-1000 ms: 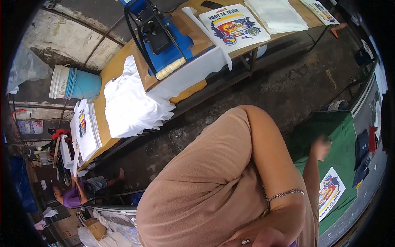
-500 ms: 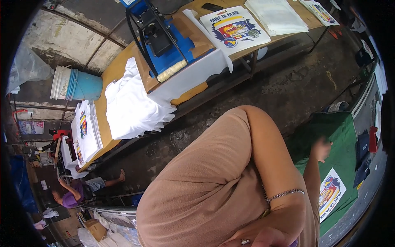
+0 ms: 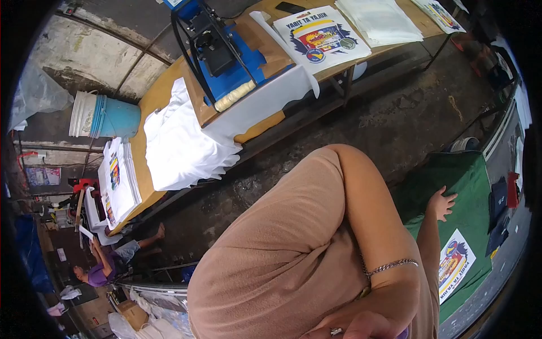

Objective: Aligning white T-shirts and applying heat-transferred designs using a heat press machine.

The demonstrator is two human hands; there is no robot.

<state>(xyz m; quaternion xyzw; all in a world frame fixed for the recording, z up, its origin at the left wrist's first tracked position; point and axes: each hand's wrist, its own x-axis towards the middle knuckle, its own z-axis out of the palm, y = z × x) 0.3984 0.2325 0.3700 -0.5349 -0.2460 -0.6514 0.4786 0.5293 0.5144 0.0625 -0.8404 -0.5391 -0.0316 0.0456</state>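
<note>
Across the front of me is my left arm in a brown sleeve, its elbow forward and a chain bracelet (image 3: pixel 395 265) at the wrist. The lower edge cuts off my left hand (image 3: pixel 364 326); a ring (image 3: pixel 336 331) shows on a finger, and the visible fingers look bent. What they hold, if anything, is hidden. At the right, my right hand (image 3: pixel 441 204) is open with its fingers apart, over a green cloth (image 3: pixel 474 181) and holding nothing. Nearest to it is a white printed sheet (image 3: pixel 456 266) with a mirrored colour design, lying on the cloth.
A blue heat press (image 3: pixel 214 53) stands on a long wooden table (image 3: pixel 152 107). White shirts (image 3: pixel 183 141), printed shirts (image 3: pixel 119 181), a printed sheet (image 3: pixel 322 39) and blank sheets (image 3: pixel 381 22) lie there, with buckets (image 3: pixel 116 116) beyond. A person in purple (image 3: pixel 101 274) sits at far left.
My right hand was blurred and its fingers are now distinctly spread. The person in purple has shifted and holds up a pale flat thing. A blurred figure appears at the upper right. My left arm stays put.
</note>
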